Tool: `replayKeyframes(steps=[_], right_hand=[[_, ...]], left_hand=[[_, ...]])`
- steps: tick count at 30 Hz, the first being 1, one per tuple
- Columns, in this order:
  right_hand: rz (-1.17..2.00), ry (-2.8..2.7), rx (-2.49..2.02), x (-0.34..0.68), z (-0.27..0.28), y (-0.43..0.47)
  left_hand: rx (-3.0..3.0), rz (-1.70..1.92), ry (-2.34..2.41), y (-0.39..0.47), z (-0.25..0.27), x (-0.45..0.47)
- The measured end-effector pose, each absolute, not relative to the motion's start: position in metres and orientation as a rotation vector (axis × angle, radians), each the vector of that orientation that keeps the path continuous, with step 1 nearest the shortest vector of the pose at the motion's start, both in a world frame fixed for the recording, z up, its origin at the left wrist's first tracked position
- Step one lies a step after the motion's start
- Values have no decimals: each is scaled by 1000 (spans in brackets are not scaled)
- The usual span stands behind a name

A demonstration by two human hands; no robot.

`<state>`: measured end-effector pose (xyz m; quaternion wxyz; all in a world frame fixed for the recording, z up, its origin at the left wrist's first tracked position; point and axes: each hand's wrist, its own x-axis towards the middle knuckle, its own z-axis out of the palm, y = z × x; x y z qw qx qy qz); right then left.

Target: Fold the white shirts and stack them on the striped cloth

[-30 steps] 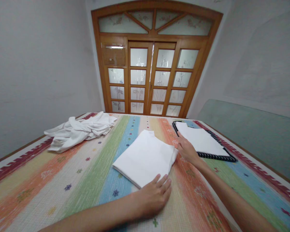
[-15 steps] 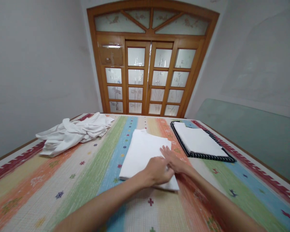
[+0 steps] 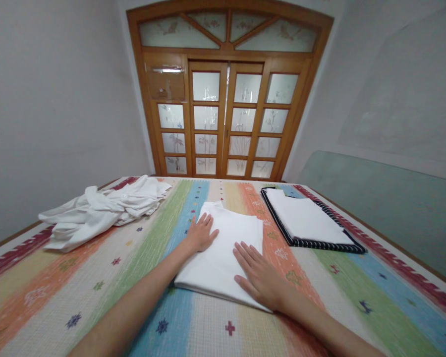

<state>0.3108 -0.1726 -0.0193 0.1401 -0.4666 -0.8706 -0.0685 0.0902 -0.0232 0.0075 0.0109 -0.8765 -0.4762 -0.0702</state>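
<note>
In front of me a folded white garment lies flat on the patterned tablecloth, its near edge showing stacked layers. My left hand rests on its upper left part, fingers stretched out and pointing away from me. Flat on the lower right part lies my right hand, with its fingers spread toward the middle of the cloth. Both hands are open and neither grips anything. Whether the garment is a shirt or something else I cannot tell.
A crumpled white garment lies at the far left. To the right, a folded white piece sits on a black striped folded cloth. Beyond the table stand wooden doors with glass panes. A pale green panel is on the right.
My left hand has moved from the garment's right edge to its upper left and opened out. My right hand has slid nearer and now lies flat.
</note>
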Motion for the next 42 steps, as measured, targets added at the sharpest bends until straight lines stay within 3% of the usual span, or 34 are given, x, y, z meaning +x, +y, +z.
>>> replayKeyframes(steps=[7, 14, 23, 42], right_hand=[[-190, -2586, -1351, 308, -11, -178], [-46, -2697, -1266, 300, 1, -180], [216, -2724, -1210, 301, 22, -186], [223, -2670, -1284, 302, 19, -205]], left_hand=[[-2641, -246, -1448, 6, 6, 101], [-2806, -199, -1005, 26, 9, 107], [-2951, -198, -1206, 46, 8, 117], [-2849, -246, -1229, 5, -2, 105]])
